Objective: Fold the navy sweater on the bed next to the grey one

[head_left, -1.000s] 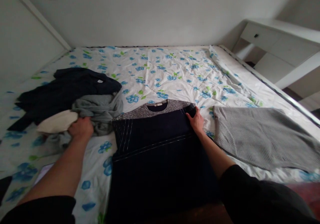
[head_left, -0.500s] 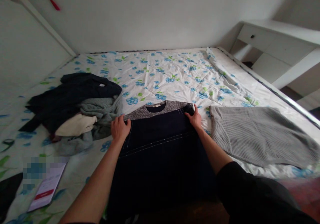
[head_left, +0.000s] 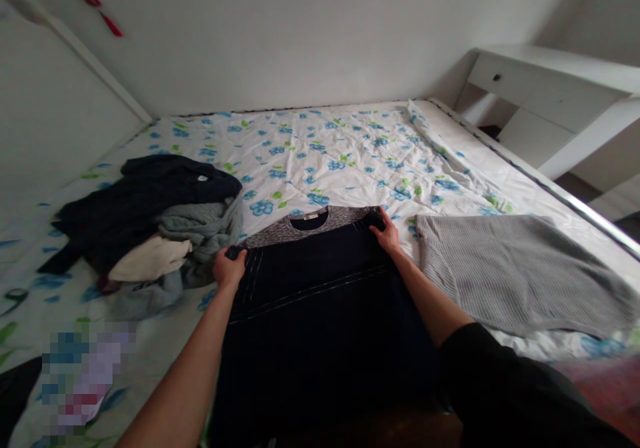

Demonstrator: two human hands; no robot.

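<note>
ITEM: dark shirt (head_left: 320, 308) flat on bed (head_left: 340, 158), collar away from person | LEFT: left hand (head_left: 229, 268) pinching shirt's left edge | RIGHT: right hand (head_left: 387, 233) gripping opposite shoulder edge, hands spread shirt-wide | NEARBY: clothes pile (head_left: 150, 215) left, grey sweater (head_left: 520, 275) right

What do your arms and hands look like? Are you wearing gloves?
No gloves: the left hand and right hand are bare, with no ring or watch showing. The forearms are bare too, and a black sleeve covers the right upper arm.
</note>
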